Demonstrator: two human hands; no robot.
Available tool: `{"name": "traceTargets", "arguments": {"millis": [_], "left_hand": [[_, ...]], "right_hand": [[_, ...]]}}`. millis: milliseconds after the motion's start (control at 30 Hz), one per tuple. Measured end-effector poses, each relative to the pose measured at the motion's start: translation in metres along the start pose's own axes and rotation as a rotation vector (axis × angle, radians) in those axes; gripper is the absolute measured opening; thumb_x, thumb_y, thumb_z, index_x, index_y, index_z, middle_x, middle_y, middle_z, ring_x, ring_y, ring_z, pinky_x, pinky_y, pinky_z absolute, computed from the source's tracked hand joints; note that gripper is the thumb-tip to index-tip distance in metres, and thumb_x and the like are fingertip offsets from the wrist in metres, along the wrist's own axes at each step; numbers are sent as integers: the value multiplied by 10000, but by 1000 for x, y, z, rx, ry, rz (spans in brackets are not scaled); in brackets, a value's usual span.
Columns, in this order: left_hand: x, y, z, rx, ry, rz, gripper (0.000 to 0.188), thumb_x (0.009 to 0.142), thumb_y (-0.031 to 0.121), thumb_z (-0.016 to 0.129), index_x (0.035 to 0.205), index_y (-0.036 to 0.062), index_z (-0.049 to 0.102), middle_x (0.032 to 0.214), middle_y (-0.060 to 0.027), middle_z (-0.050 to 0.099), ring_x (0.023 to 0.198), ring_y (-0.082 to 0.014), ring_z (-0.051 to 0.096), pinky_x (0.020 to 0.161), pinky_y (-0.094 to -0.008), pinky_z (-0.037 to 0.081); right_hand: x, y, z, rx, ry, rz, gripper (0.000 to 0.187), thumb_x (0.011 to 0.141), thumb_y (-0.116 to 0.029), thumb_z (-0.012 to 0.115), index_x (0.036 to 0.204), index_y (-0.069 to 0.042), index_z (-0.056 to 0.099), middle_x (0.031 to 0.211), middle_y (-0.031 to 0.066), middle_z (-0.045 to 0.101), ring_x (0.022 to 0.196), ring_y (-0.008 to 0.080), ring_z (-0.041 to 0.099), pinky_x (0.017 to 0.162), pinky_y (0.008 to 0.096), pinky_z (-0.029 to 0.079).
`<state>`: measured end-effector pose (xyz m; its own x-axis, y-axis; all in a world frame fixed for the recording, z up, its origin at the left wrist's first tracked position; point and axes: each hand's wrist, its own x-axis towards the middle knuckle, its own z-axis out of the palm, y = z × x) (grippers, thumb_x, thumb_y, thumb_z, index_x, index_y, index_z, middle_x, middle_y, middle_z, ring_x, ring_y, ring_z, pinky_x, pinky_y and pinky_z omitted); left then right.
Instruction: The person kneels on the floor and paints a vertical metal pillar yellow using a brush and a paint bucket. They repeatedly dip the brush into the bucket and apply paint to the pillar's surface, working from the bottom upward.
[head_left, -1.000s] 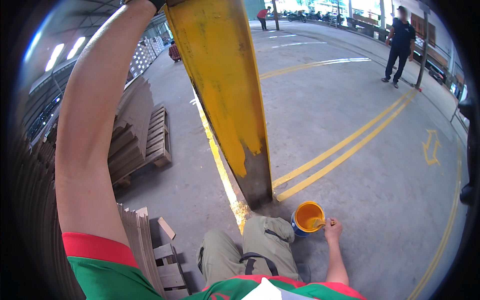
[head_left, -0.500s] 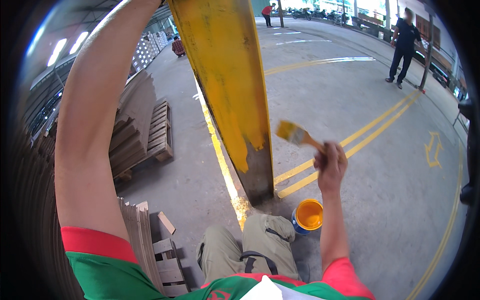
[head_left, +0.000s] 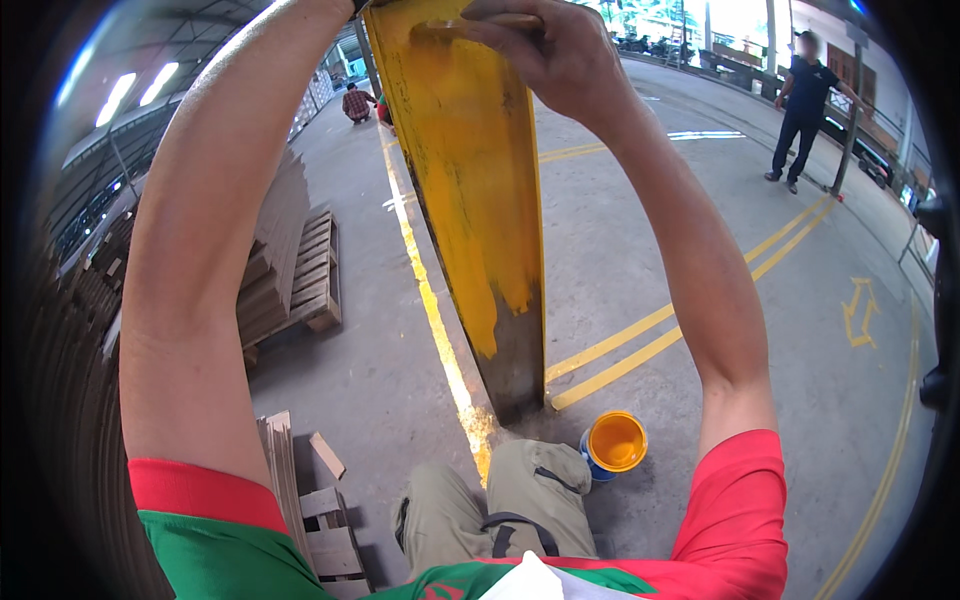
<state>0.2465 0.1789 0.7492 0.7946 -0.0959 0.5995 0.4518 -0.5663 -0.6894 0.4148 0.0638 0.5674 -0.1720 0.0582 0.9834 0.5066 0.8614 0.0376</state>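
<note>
A steel column point(head_left: 465, 190) stands upright before me, coated in patchy yellow paint, with bare grey metal near its foot. High on its face, my right hand point(head_left: 555, 50) is closed round a paintbrush point(head_left: 445, 30), whose yellow bristles lie against the column. The fingers partly cover the brush handle. My left arm stretches up along the column's left side; its hand lies beyond the upper edge of the picture. On the floor by my right knee is an open blue paint can point(head_left: 617, 443) with yellow-orange paint inside.
Wooden pallets point(head_left: 318, 270) with stacked cardboard sheets point(head_left: 275, 245) stand at the left. A loose wood block point(head_left: 327, 455) lies near the closer pallet. Yellow lines point(head_left: 640, 330) mark the concrete floor. One person point(head_left: 805, 105) stands at the far right; another point(head_left: 358, 103) crouches far off.
My right hand has risen from beside the column above the paint can to high on the column, bringing the brush against it. The left arm stays raised.
</note>
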Motion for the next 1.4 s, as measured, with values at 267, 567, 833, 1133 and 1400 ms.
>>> {"name": "traceTargets", "arguments": {"millis": [267, 567, 833, 1133, 1400], "left_hand": [[3, -9, 6, -39, -20, 28, 154, 822, 17, 600, 841, 58, 747, 851, -187, 737, 786, -338, 725, 699, -436, 564], [3, 2, -6, -26, -83, -51, 122, 797, 31, 617, 800, 72, 732, 810, -180, 720, 781, -361, 708, 710, -449, 549], [4, 10, -7, 26, -116, -87, 123, 796, 59, 625, 774, 98, 740, 823, -159, 736, 790, -343, 728, 707, -452, 553], [7, 11, -11, 80, -179, -64, 122, 789, 48, 639, 819, 94, 749, 858, -157, 744, 845, -343, 729, 760, -449, 557], [6, 6, -8, 12, -118, -29, 114, 801, 47, 635, 830, 75, 742, 855, -164, 736, 832, -355, 715, 758, -448, 552]], "right_hand": [[-35, -1, 24, -356, 143, -246, 236, 920, -190, 781, 1139, -104, 757, 962, 73, 728, 721, 202, 676, 634, 329, 550], [-29, 15, 46, -338, 87, -377, 267, 881, -113, 785, 1143, -122, 735, 924, 49, 644, 804, 194, 660, 691, 366, 557], [-22, 16, 52, -348, 103, -357, 304, 877, -82, 779, 1171, -123, 715, 936, 63, 638, 844, 218, 664, 709, 364, 568], [-38, 23, 30, -481, 136, -224, 252, 928, -132, 741, 1174, -100, 695, 937, 82, 637, 840, 260, 661, 707, 414, 565], [-45, 15, 33, -660, 170, -185, 254, 930, -97, 726, 1174, -98, 660, 941, 92, 622, 835, 272, 647, 700, 398, 561]]}}
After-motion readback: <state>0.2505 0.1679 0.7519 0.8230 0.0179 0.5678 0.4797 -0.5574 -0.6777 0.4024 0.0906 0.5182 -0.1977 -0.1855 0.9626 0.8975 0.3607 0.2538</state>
